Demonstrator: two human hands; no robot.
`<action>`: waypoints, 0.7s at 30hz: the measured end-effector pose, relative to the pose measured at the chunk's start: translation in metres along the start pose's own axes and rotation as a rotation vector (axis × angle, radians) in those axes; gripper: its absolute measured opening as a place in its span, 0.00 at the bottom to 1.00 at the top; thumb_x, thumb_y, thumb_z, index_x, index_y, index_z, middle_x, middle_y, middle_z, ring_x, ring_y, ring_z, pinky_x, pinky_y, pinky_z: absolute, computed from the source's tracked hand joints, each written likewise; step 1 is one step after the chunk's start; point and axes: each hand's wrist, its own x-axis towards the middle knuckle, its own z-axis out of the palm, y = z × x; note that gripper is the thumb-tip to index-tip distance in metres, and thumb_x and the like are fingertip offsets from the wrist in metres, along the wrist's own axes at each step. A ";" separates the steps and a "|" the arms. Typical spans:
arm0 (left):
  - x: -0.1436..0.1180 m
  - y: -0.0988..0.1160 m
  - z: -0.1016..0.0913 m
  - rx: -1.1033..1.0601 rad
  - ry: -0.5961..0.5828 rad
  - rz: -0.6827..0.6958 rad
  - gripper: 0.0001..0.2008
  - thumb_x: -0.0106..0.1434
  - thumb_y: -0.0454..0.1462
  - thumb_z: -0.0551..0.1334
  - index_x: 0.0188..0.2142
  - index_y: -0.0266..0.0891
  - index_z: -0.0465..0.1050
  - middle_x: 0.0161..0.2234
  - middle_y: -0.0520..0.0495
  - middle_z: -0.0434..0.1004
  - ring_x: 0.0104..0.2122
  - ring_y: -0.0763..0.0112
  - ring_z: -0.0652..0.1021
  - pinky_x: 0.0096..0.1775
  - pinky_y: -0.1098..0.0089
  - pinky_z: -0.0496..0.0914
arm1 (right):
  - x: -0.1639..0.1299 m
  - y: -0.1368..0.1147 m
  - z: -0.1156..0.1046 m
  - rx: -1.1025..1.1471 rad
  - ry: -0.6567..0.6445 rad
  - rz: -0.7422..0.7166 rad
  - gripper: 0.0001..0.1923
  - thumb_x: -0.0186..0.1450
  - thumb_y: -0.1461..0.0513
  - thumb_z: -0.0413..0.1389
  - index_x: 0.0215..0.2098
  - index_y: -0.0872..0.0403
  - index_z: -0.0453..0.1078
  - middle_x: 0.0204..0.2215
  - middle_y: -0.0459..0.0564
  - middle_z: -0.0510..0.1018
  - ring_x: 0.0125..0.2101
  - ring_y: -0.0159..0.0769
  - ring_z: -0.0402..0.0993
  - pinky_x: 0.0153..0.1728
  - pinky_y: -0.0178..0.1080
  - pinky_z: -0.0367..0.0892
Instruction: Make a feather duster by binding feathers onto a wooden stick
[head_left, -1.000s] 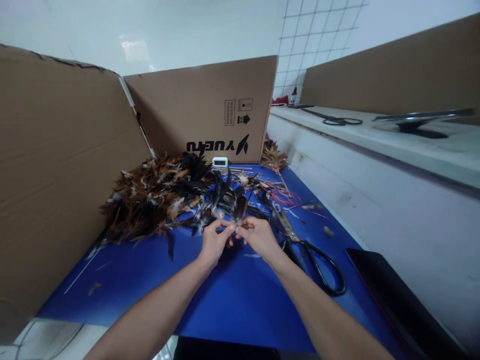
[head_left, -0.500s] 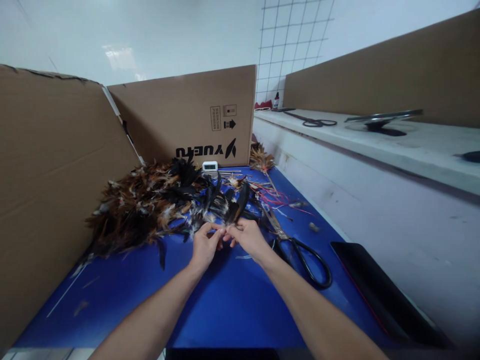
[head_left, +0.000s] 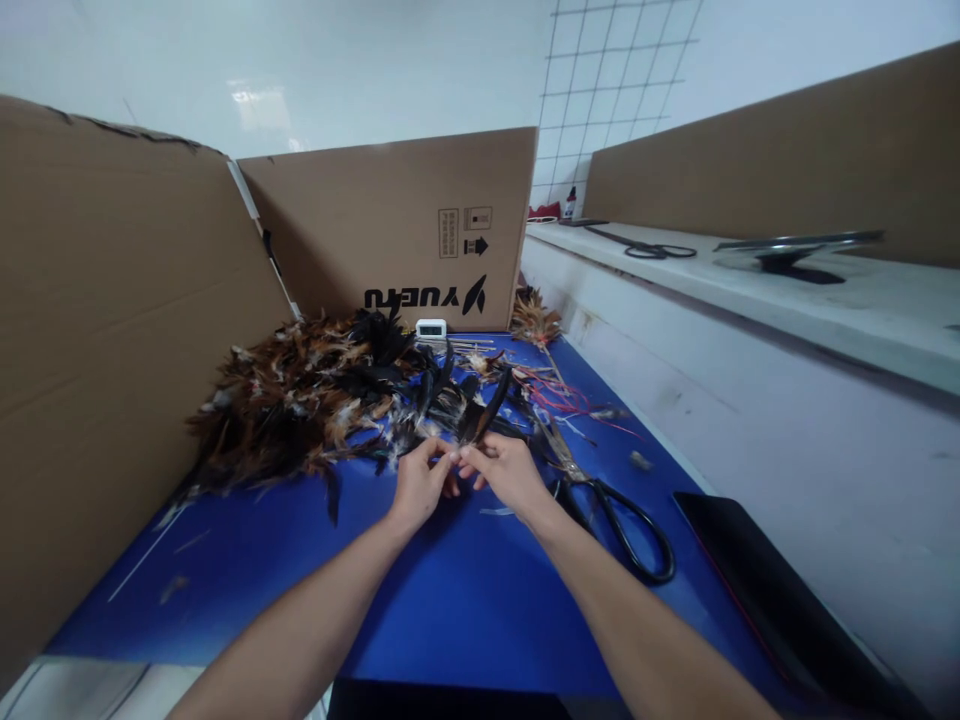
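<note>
Over the blue tabletop (head_left: 450, 600), my left hand (head_left: 420, 485) and my right hand (head_left: 514, 474) meet fingertip to fingertip. Both pinch the pale base of a small bunch of dark feathers (head_left: 486, 412), whose tips point up and away from me. The fingers cover the exact spot where the feathers are gripped. Loose black feathers (head_left: 439, 385) lie just beyond the hands. To the left spreads a large heap of brown feathers (head_left: 277, 400). Beside my right wrist rest big black-handled scissors (head_left: 637, 530), blades pointing away.
Cardboard panels (head_left: 390, 210) wall the left and back. A small white digital display (head_left: 431, 329) stands at the back, near thin sticks (head_left: 472, 346). Pink strings (head_left: 559, 395) and a feather bundle on a stick (head_left: 534, 318) lie back right. A black flat case (head_left: 750, 570) borders the right ledge.
The view has shifted slightly, so the scene sits a little further right. Both hands keep their pinch on the feathers, with only small finger movement.
</note>
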 end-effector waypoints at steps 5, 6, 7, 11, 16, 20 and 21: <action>0.000 -0.002 0.000 -0.029 -0.022 0.002 0.12 0.56 0.46 0.61 0.26 0.38 0.68 0.15 0.54 0.69 0.13 0.75 0.68 0.18 0.75 0.63 | 0.001 0.001 -0.002 -0.089 0.016 0.000 0.10 0.57 0.57 0.55 0.25 0.56 0.71 0.22 0.49 0.77 0.21 0.31 0.72 0.18 0.30 0.65; 0.001 -0.002 0.000 -0.033 -0.023 0.000 0.13 0.56 0.46 0.61 0.26 0.38 0.69 0.14 0.54 0.69 0.13 0.75 0.68 0.19 0.75 0.62 | 0.001 0.002 -0.002 -0.093 0.019 0.005 0.10 0.56 0.57 0.56 0.25 0.56 0.71 0.22 0.49 0.77 0.21 0.31 0.71 0.18 0.30 0.65; 0.001 -0.003 0.000 -0.035 -0.025 -0.001 0.13 0.55 0.46 0.61 0.25 0.38 0.69 0.14 0.54 0.69 0.13 0.76 0.68 0.19 0.75 0.62 | 0.001 0.002 -0.003 -0.097 0.021 0.009 0.10 0.56 0.57 0.56 0.25 0.56 0.71 0.22 0.49 0.77 0.21 0.30 0.71 0.18 0.30 0.65; 0.003 -0.004 -0.001 -0.002 -0.035 0.020 0.12 0.56 0.45 0.61 0.25 0.38 0.70 0.14 0.53 0.69 0.14 0.75 0.68 0.19 0.75 0.63 | 0.001 0.001 -0.003 -0.110 0.031 0.011 0.10 0.56 0.57 0.56 0.25 0.56 0.71 0.21 0.48 0.77 0.17 0.28 0.68 0.18 0.31 0.64; 0.004 -0.005 -0.002 0.032 -0.042 0.043 0.10 0.57 0.43 0.60 0.26 0.38 0.69 0.14 0.54 0.68 0.13 0.75 0.68 0.18 0.76 0.63 | 0.001 -0.002 -0.001 -0.098 0.046 0.035 0.10 0.55 0.57 0.57 0.24 0.56 0.70 0.20 0.48 0.76 0.18 0.29 0.69 0.18 0.31 0.64; 0.005 -0.006 -0.003 -0.019 -0.028 0.037 0.11 0.56 0.43 0.61 0.25 0.38 0.68 0.15 0.54 0.69 0.13 0.76 0.67 0.17 0.76 0.62 | 0.000 -0.003 -0.002 -0.131 0.013 0.017 0.12 0.56 0.54 0.56 0.23 0.56 0.70 0.20 0.48 0.76 0.18 0.29 0.69 0.17 0.31 0.63; 0.006 -0.007 -0.003 -0.039 -0.012 0.038 0.11 0.55 0.43 0.61 0.26 0.38 0.68 0.17 0.54 0.70 0.13 0.77 0.67 0.17 0.76 0.62 | 0.000 -0.003 -0.003 -0.158 0.001 -0.008 0.14 0.57 0.53 0.55 0.23 0.55 0.70 0.20 0.48 0.75 0.18 0.29 0.69 0.17 0.31 0.63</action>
